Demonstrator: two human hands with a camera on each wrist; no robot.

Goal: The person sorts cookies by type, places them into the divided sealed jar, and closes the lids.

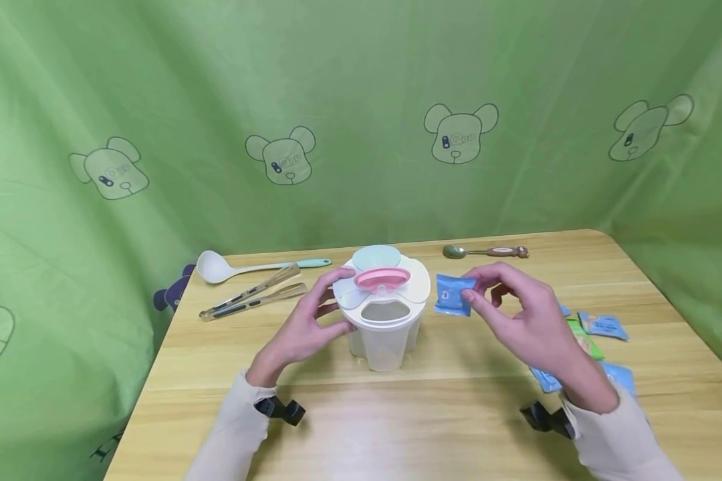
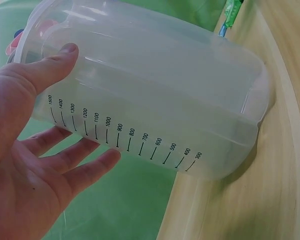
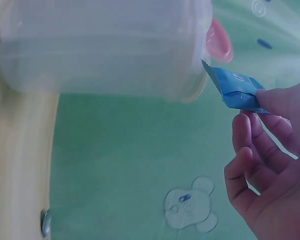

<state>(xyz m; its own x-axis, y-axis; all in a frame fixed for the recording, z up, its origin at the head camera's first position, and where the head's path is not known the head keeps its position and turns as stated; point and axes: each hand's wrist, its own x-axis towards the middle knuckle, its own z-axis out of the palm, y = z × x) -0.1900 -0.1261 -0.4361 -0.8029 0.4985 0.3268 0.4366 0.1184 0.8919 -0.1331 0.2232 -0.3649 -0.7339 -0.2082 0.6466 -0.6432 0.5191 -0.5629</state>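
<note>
Nearest me, my pale sleeves (image 1: 231, 427) reach over the wooden table (image 1: 361, 427), and several loose packets (image 1: 603, 326), blue and green, lie around my right wrist, partly hidden by it. My right hand (image 1: 529, 327) pinches a small blue packet (image 1: 453, 295) between thumb and fingertips; it sits off the table at the ends of my fingers, just right of the container's rim and apart from it. My left hand (image 1: 301, 327) grips the upper left side of the translucent container (image 1: 385, 347), thumb on the wall. The container stands upright between my hands, its pink flap (image 1: 382, 278) raised behind an uncovered opening. Farther off lie tongs (image 1: 259, 300), a ladle (image 1: 215, 268) and a spoon (image 1: 487, 252), with a green curtain (image 1: 361, 67) beyond.
</note>
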